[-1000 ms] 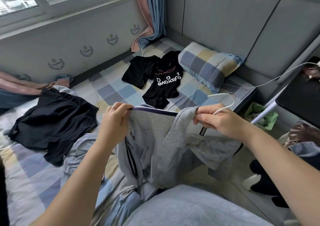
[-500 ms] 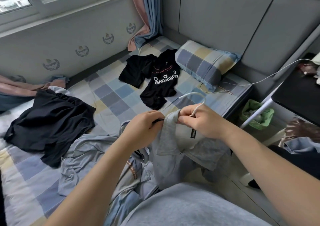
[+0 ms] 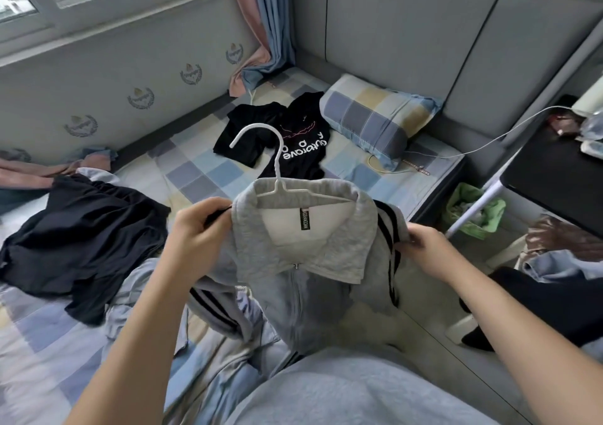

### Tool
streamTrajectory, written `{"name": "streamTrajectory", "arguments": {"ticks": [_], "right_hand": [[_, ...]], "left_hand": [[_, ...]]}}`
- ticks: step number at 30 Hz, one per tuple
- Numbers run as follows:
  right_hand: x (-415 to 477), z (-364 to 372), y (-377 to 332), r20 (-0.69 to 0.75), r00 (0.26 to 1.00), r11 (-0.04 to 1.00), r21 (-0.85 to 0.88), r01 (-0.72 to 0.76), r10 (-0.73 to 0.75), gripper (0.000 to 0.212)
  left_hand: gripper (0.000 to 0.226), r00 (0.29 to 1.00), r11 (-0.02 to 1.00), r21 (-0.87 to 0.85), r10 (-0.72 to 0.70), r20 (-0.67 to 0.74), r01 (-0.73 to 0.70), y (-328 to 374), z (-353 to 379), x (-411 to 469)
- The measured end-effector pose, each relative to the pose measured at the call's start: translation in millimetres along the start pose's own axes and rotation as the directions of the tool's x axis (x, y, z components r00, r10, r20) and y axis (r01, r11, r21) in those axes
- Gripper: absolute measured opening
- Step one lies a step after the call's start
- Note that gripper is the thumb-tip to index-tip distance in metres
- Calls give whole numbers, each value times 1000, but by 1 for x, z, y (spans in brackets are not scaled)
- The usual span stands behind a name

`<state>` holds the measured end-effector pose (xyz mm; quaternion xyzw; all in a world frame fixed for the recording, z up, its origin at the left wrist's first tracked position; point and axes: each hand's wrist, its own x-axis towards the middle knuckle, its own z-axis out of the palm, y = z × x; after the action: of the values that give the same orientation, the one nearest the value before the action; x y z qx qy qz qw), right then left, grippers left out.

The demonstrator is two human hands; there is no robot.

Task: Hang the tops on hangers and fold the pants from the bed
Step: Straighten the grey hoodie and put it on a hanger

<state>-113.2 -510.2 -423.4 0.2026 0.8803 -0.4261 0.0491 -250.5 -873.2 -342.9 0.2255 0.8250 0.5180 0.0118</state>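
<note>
The checked bed (image 3: 202, 176) carried a loose dark garment (image 3: 81, 235) and a printed black T-shirt (image 3: 303, 160). The grey zip top (image 3: 313, 294) was held above the bed's near edge. The left hand (image 3: 195, 228) and the right hand (image 3: 430, 251) each pinched one shoulder. The top's collar sat over the white hanger (image 3: 277, 166).

At the centre of the frame, a pale grey jacket (image 3: 313, 294) is marked with paired black stripes along the shoulders and sleeves. A black label (image 3: 304, 220) with white lettering is seen inside its collar. The hanger (image 3: 277, 163) is white. Above it, a black T-shirt (image 3: 293, 153) is printed with white letters and a thin pink line. A plain black garment (image 3: 81, 238) is shown at left. The bedsheet (image 3: 208, 170) and pillow (image 3: 368, 121) are checked in blue, grey, cream and pale yellow. The curtain (image 3: 261, 16) at the top is coloured pink and blue.
</note>
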Motion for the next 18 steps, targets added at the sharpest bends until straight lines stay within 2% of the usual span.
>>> {"name": "streamTrajectory", "arguments": {"ticks": [3,5,9,10,12,14,15,18], "right_hand": [[4,-4,0,-138,990,1000,-20,4,-7,18],[3,-13,-8,-227,973,993,103,53,-28,28],[1,-31,-37,-308,948,911,361,199,-85,21],[2,-35,-42,-296,951,889,406,211,-90,27],[7,-41,-49,-272,960,880,437,187,-69,39],[14,-45,-53,-273,961,914,378,145,-40,37],[17,-46,-54,-284,958,931,342,131,-31,36],[20,-53,-59,-362,932,928,350,130,6,38]], "left_hand": [[24,1000,997,79,15,-1,-14,-9,-8,3],[36,999,987,158,32,5,-32,-16,-15,4],[34,998,954,298,11,64,-30,-27,-19,-1],[34,998,964,264,3,61,-19,-26,-18,-3],[33,1000,999,44,1,22,-2,-18,-16,-6],[19,999,978,-207,-16,28,22,-7,-15,-7],[15,998,961,-273,-28,61,44,-2,-16,-6],[14,984,959,-266,-53,168,97,3,-19,-2]]}}
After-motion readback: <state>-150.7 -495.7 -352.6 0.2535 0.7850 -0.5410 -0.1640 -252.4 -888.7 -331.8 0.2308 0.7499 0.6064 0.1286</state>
